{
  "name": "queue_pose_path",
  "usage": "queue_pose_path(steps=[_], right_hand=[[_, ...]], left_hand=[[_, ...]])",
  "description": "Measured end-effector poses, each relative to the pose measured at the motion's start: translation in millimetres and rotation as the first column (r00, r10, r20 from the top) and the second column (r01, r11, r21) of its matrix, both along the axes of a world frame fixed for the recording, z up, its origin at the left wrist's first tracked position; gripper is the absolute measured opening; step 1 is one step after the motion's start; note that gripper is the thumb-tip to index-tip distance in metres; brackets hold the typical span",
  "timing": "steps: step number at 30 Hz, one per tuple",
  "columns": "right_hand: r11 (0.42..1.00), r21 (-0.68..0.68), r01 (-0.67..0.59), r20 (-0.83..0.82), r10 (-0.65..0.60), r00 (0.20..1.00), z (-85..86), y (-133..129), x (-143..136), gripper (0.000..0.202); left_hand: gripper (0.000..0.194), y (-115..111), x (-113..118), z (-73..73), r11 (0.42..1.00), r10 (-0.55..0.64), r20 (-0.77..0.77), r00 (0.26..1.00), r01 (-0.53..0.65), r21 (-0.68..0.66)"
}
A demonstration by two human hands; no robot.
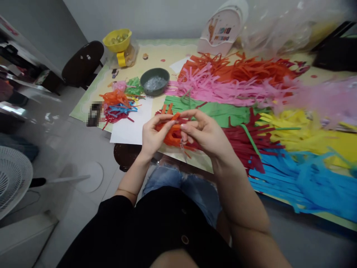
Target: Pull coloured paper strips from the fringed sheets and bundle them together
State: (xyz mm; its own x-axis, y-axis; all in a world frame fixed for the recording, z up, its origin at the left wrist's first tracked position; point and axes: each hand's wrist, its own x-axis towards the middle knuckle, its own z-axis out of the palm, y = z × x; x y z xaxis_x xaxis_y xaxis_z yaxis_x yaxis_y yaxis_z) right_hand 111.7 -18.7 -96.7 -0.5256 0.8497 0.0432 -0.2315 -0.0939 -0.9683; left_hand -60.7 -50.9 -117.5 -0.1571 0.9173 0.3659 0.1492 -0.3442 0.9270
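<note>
My left hand (152, 136) pinches an orange strip (175, 116) between thumb and forefinger, close above the table's front edge. From the right, my right hand (202, 130) has its fingertips closed on the same orange piece. More orange strips (172, 138) hang in a loose loop below and between the hands. A thin, pale thing dangles under my right fingers, too small to make out. Dark red strips (242, 143) and green strips (223, 113) lie just beyond and beside my right hand.
Pink strips (220, 89), yellow strips (306, 130) and blue strips (315, 178) cover the table's right side. Left are a dark bowl (154, 86) with clear bits, mixed strip bundles (117, 98), white paper (131, 128) and a yellow basket (117, 44). A fan (13, 178) stands on the floor.
</note>
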Motion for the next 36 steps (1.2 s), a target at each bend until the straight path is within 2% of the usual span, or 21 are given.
queue_pose_path(steps=[3,7,11,14,16,18,21,25,27,29,31,33,34,36], right_hand=[[0.999,-0.031,-0.034,-0.011,0.034,0.999,-0.3,-0.3,-1.8,0.056],[1.0,0.009,-0.013,-0.004,0.013,1.0,-2.4,1.4,-3.0,0.054],[0.981,0.17,0.093,0.116,-0.113,0.987,-3.3,-2.7,-2.6,0.041],[0.922,0.345,0.175,0.279,-0.278,0.919,1.9,-9.2,-2.4,0.029],[0.892,0.422,0.165,0.346,-0.326,0.88,5.9,-11.6,-2.1,0.028],[0.883,0.451,0.129,0.371,-0.317,0.873,7.4,-11.7,-1.6,0.028],[0.911,0.395,0.114,0.349,-0.264,0.899,4.0,-8.2,-0.7,0.028],[0.972,0.216,0.096,0.218,-0.144,0.965,-3.7,-0.4,0.5,0.039],[0.986,0.157,0.062,0.15,-0.086,0.985,-6.8,3.3,0.8,0.045],[0.99,0.127,0.056,0.123,-0.071,0.99,-10.8,5.8,0.5,0.046],[0.977,0.16,0.143,0.148,-0.167,0.975,-16.2,6.6,-0.4,0.044],[0.927,0.217,0.307,0.143,-0.341,0.929,-22.0,6.1,-1.4,0.041],[0.895,0.214,0.391,0.099,-0.418,0.903,-24.3,5.6,-1.7,0.04],[0.865,0.11,0.489,-0.041,-0.487,0.872,-26.6,3.9,-1.5,0.041]], left_hand=[[0.034,1.9,-0.3,-0.7,0.998,-0.045,0.109,0.993,0.05,-0.047],[0.033,4.8,-1.5,-1.4,0.999,-0.036,0.078,0.996,0.039,-0.032],[0.027,6.9,-3.6,-2.3,0.999,0.038,-0.054,0.998,-0.037,0.021],[0.019,7.0,-4.4,-2.5,0.997,0.07,-0.117,0.991,-0.064,0.047],[0.017,6.2,-4.5,-2.7,0.996,0.08,-0.168,0.983,-0.071,0.058],[0.017,5.5,-4.6,-2.8,0.995,0.097,-0.208,0.973,-0.087,0.058],[0.022,5.8,-5.6,-2.4,0.999,0.049,-0.186,0.981,-0.046,0.02],[0.023,6.9,-7.8,-1.5,0.996,-0.082,-0.086,0.993,0.079,-0.041],[0.019,5.5,-7.6,-2.5,0.994,-0.11,-0.119,0.987,0.106,-0.038],[0.015,2.2,-5.5,-6.6,0.996,-0.084,-0.227,0.97,0.087,0.003],[0.012,-2.3,-2.0,-14.2,0.999,-0.014,-0.362,0.932,0.031,0.042],[0.009,-5.0,0.5,-23.3,1.0,0.009,-0.489,0.872,-0.003,0.014],[0.007,-4.3,-0.1,-27.2,0.998,-0.058,-0.544,0.837,0.035,-0.053],[0.006,4.5,-8.1,-31.1,0.943,-0.326,-0.594,0.735,0.211,-0.257]])
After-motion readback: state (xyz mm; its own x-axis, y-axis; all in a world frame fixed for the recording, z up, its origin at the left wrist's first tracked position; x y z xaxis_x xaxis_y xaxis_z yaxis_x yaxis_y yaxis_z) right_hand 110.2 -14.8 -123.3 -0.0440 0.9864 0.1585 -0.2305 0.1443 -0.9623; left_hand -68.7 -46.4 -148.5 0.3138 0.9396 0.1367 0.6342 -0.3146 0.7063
